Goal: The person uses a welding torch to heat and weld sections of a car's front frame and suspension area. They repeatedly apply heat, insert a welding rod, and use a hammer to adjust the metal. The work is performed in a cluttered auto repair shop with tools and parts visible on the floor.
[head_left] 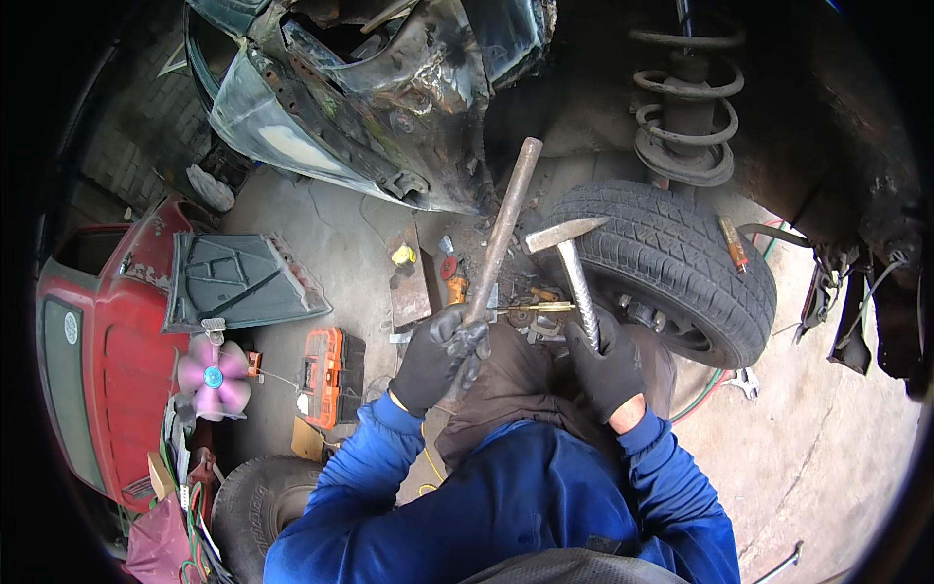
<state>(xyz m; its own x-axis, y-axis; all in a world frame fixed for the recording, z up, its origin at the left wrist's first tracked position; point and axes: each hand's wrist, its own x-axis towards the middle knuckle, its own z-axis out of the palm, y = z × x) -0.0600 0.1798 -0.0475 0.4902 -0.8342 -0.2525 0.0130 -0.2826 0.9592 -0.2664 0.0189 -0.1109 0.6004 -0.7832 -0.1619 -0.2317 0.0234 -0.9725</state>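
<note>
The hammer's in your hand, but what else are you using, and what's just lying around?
In use:
- metal bar, in the left hand
- hammer, in the right hand

Apparently just lying around:
- orange toolbox
- wrench
- dark panel

The toolbox (342,378) lies left of the pipe (503,229), the hammer (577,280) right of it before the wheel (676,248).

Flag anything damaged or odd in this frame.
Damage stands out: the car body section at the top has ragged edges and rusty patches, and the red vehicle at left has chipped paint. The held hammer and metal bar look intact.
</note>
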